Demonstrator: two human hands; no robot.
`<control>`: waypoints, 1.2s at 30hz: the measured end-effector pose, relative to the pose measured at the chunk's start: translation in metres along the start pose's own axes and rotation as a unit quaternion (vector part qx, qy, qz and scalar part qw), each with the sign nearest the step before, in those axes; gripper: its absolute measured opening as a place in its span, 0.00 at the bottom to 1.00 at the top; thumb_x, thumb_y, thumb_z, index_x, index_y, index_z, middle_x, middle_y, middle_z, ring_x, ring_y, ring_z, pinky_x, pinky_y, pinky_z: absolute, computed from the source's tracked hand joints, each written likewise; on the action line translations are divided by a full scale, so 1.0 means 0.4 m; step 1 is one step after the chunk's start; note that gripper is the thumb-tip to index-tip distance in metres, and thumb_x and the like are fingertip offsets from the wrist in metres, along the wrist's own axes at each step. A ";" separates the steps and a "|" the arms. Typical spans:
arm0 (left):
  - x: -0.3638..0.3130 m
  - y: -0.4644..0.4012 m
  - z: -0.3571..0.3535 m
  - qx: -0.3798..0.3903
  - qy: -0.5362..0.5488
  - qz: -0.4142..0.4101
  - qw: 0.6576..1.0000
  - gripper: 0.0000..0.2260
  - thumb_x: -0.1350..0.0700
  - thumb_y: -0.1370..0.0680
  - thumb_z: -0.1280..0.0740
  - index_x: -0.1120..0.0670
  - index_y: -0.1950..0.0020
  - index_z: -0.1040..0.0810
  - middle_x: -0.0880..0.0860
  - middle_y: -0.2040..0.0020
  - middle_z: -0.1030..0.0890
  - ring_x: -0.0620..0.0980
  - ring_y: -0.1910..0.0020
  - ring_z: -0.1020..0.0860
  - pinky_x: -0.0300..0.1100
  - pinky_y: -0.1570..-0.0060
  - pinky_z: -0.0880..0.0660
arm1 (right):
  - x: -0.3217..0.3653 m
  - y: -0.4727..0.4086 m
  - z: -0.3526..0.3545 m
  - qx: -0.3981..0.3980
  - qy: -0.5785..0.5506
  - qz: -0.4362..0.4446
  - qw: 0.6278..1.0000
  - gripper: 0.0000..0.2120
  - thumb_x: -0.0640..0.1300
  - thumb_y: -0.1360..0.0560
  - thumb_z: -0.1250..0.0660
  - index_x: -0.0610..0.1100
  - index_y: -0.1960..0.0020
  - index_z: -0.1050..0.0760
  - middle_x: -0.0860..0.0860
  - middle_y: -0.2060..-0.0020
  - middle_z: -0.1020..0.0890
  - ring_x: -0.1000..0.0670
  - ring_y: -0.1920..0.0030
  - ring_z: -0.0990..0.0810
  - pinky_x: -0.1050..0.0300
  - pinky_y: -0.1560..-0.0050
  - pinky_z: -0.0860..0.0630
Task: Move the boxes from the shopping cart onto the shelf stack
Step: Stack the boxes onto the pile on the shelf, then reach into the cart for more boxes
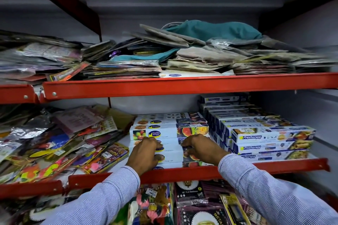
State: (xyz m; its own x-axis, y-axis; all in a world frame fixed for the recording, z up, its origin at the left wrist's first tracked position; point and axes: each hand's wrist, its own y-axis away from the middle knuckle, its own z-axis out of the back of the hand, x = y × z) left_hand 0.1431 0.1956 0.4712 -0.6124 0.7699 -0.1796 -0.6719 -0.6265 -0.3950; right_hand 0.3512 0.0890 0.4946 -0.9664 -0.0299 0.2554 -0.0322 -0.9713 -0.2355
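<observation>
- My left hand [146, 151] lies knuckles-up on the front face of the stack of Healthy Wrapp boxes [168, 133], fingers curled against one box in the middle of the stack; I cannot tell whether they truly clasp it or only press.
- My right hand [201, 147] is on the same box toward its right end, fingers bent onto its face in the same way.
- The stack sits on the middle shelf [201, 171], right at its red front edge, about halfway along it, boxes lying flat with their long sides toward me.
- Just beside it on the right stands a stack of Freshwrapp boxes [270, 139], reaching toward the shelf's back right corner.
- Left of the stack, loose packets [60, 142] in shiny wrap cover the shelf to its left end.
- Both striped sleeves [274, 188] cross the front edge.
- The upper shelf [182, 84] carries flat bags and a teal cloth [210, 30].
- Below the front edge hang foil balloon packs [190, 192].
</observation>
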 end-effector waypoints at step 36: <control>0.036 1.116 -0.740 0.337 0.139 0.084 0.928 0.26 0.41 0.23 0.44 0.60 0.48 0.18 0.61 0.49 0.16 0.62 0.48 0.19 0.50 0.47 0.24 | 0.091 0.800 -1.086 0.395 -0.085 -0.163 0.900 0.23 0.49 0.22 0.38 0.45 0.28 0.34 0.43 0.31 0.27 0.42 0.31 0.30 0.46 0.35 0.28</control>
State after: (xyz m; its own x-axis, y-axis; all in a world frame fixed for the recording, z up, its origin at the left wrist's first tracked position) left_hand -0.0425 -0.0370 0.0255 -0.6644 0.5969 -0.4497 -0.7413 -0.6029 0.2951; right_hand 0.1949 -0.1205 0.0213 -0.8832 0.3158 0.3467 -0.0498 -0.7983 0.6003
